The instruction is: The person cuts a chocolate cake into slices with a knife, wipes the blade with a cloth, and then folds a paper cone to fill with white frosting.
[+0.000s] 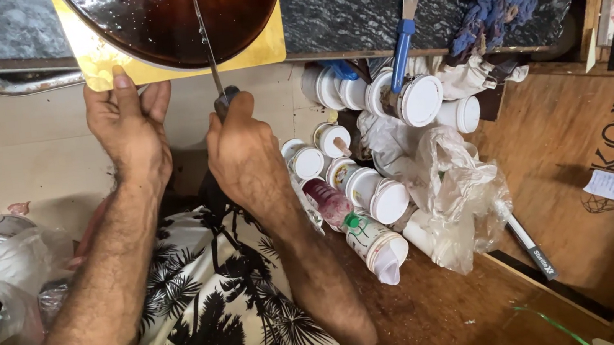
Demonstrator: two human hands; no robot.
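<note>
White-lidded jars (370,188) lie clustered nearest. Right hand (243,153): grip closed round the knife (206,45) handle, blade over the dark glazed cake (177,14). Left hand (128,120): grip pinching the gold board (98,61) edge at the counter (350,6).

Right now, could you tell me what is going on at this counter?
A person is working on a round cake with a glossy dark brown glaze, which sits on a gold board at the counter's edge. The left hand grips the board's edge, thumb on top. The right hand holds a long thin spatula whose blade lies across the glaze. Beside them, on a wooden shelf, lie many small white-lidded jars and crumpled plastic bags.
</note>
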